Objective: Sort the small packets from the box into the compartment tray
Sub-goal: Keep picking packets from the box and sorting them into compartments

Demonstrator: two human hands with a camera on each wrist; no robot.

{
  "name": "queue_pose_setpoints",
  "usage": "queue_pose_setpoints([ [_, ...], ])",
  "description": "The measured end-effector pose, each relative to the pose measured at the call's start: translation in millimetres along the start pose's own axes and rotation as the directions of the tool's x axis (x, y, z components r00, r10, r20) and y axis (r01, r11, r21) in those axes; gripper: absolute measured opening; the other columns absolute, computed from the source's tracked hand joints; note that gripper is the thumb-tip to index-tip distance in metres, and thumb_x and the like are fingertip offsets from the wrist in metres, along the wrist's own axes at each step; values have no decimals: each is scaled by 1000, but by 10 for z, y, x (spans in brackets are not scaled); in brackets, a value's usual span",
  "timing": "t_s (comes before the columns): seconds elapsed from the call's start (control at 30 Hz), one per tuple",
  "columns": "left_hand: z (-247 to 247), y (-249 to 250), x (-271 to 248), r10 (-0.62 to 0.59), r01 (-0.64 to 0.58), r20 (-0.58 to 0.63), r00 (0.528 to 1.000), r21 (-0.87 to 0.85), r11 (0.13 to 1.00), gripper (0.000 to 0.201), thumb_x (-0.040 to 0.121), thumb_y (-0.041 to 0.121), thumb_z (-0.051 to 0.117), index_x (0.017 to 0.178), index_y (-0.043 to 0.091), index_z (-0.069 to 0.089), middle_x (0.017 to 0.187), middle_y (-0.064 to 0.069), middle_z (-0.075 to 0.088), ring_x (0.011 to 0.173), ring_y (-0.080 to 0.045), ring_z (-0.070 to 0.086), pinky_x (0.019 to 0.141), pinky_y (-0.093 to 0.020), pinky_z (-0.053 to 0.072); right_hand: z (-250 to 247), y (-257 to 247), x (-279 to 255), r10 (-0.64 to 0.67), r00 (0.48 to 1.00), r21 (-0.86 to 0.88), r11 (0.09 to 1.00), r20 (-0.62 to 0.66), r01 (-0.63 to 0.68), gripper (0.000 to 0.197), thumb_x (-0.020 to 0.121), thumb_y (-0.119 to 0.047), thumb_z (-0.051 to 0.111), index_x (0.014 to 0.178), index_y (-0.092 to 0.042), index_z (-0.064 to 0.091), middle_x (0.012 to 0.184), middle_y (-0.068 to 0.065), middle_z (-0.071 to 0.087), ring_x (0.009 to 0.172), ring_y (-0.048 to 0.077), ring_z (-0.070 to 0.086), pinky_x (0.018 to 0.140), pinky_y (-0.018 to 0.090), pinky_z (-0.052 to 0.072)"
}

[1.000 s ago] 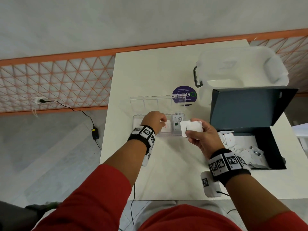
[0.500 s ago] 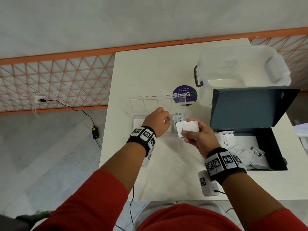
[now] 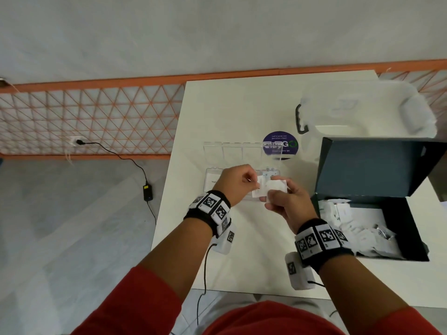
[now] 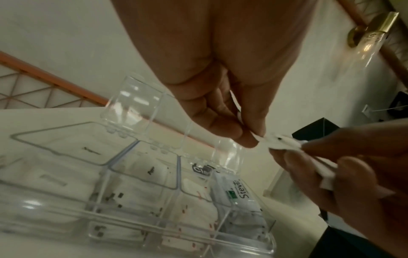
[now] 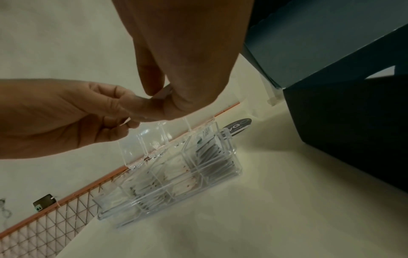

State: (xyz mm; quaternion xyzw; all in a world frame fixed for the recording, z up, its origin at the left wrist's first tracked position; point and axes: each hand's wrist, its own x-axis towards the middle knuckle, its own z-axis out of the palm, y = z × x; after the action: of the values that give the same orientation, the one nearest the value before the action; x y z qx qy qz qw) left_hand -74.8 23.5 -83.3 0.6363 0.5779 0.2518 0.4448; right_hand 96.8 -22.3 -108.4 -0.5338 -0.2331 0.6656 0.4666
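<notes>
1. A small stack of white packets (image 3: 275, 187) is held in the right hand (image 3: 287, 204), fingers and thumb curled round it, above the near edge of the clear compartment tray (image 3: 212, 176).
2. The left hand (image 3: 233, 183) is seen with thumb and forefinger pinched on one white packet (image 3: 257, 189) at the left end of that stack; the grip of each hand is thus closed on paper, not released.
3. In the left wrist view the pinched packet (image 4: 276, 142) is seen edge-on between the left fingertips (image 4: 245, 137) and the right hand (image 4: 344, 167).
4. The compartment tray (image 4: 154, 225) is placed on the white counter (image 3: 242, 112) with its clear hinged lids (image 3: 242, 151) stood open at the far side.
5. Four compartments are shown in a row, each holding white packets; a packet marked "Stevi" (image 4: 237, 190) is seen in the rightmost one.
6. The dark box (image 3: 408, 228) is set on the counter to the right of the tray, its lid (image 3: 372, 165) raised, with loose white packets (image 3: 350, 226) piled inside.
7. A round purple sticker (image 3: 280, 145) is seen behind the tray, and a translucent lidded tub (image 3: 362, 110) behind the box.
</notes>
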Motion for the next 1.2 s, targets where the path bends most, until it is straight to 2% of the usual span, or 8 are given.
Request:
queue_pose_setpoints([
  [0.2, -181, -89, 21, -45, 45, -26, 999, 28, 999, 23, 82, 10, 69, 81, 33, 70, 77, 12, 68, 75, -3, 65, 71, -13, 47, -38, -4, -23, 20, 1000, 56, 998, -23, -19, 31, 90, 3, 56, 115, -12, 66, 98, 8, 77, 87, 36, 74, 60, 30, 59],
  [0.37, -331, -128, 70, -44, 45, -113, 993, 2, 999, 24, 79, 2, 67, 89, 23, 67, 92, 9, 66, 78, -9, 66, 59, -10, 47, -47, -43, -19, 30, 999, 69, 997, -35, -27, 30, 90, 4, 57, 112, -12, 67, 99, 10, 76, 84, 37, 74, 58, 30, 59],
  [0.57, -413, -326, 229, -117, 142, -107, 987, 272, 952, 14, 83, 7, 66, 88, 19, 72, 96, 2, 68, 81, -11, 62, 61, -3, 39, -45, -49, -9, 26, 999, 49, 999, -37, -24, 29, 91, 4, 55, 110, -13, 68, 104, 15, 73, 83, 35, 74, 58, 30, 58],
  [0.7, -349, -434, 290, -70, 53, 7, 998, 582, 811, 15, 88, 15, 64, 97, 22, 72, 104, 2, 69, 101, -18, 58, 88, -28, 42, -55, -70, 16, 54, 998, 106, 993, -20, -52, 29, 93, 3, 50, 113, -11, 66, 105, 18, 73, 80, 37, 73, 57, 33, 59],
  [0.87, -222, -494, 294, 4, -62, 74, 997, 807, 587, 13, 87, 25, 65, 98, 29, 69, 117, 6, 53, 111, -19, 45, 92, -36, 30, -55, -57, 35, 63, 998, 115, 991, 10, -63, 32, 95, 5, 48, 118, -10, 64, 103, 14, 74, 84, 36, 74, 59, 36, 60],
  [0.97, -182, -533, 265, 20, -64, 65, 998, 810, 583, 15, 87, 26, 63, 99, 30, 71, 115, 4, 47, 109, -20, 42, 91, -35, 30, -51, -30, 24, 42, 999, 57, 997, 8, -42, 28, 95, 3, 54, 115, -13, 65, 91, 4, 77, 80, 27, 75, 59, 34, 60],
  [1.1, -193, -501, 244, 48, -74, 56, 997, 793, 605, 21, 91, 25, 54, 102, 27, 71, 114, 2, 48, 106, -20, 43, 90, -35, 30, -77, -22, 8, 12, 1000, -30, 999, -2, -13, 27, 93, -6, 63, 118, -16, 66, 102, 10, 75, 82, 31, 75, 60, 31, 57],
  [1.2, -232, -356, 222, 110, -94, 14, 994, 636, 766, 18, 90, 22, 55, 99, 19, 70, 112, 1, 52, 97, -18, 51, 90, -34, 38, -81, -36, 13, -5, 1000, -73, 997, -30, 3, 26, 88, -7, 70, 110, -20, 71, 104, 10, 74, 75, 28, 74, 57, 26, 54],
])
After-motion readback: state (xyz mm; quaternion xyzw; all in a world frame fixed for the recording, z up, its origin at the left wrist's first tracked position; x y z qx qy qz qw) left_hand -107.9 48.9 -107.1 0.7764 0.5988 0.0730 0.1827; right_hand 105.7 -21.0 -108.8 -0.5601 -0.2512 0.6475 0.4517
